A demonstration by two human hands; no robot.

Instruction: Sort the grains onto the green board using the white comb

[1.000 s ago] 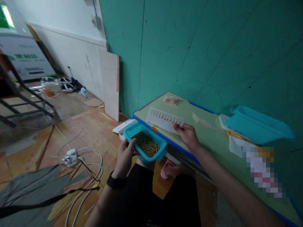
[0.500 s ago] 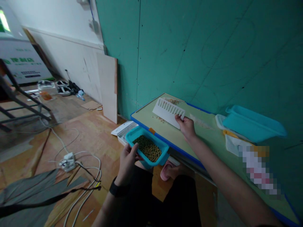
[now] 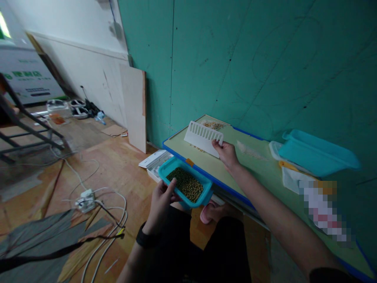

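My left hand grips the near side of a blue plastic tub, thumb over its rim. Green beans and yellowish beans fill its bottom; the tub is just below the table's blue edge. In my right hand is a flat white slotted plastic scraper, pinched at its right end and held tilted over the tabletop. A few loose beans lie along its lower edge. Behind it is a pile of mixed beans and grains in the table's far left corner.
On the table, a thin spread of pale grains lies right of centre. Farther right stand a larger blue basin, white lids and a blurred packet. A white box sits behind the tub; cables cross the floor at left.
My right hand has moved the scraper slightly left, over the loose beans. The tub in my left hand has shifted a little to the right.
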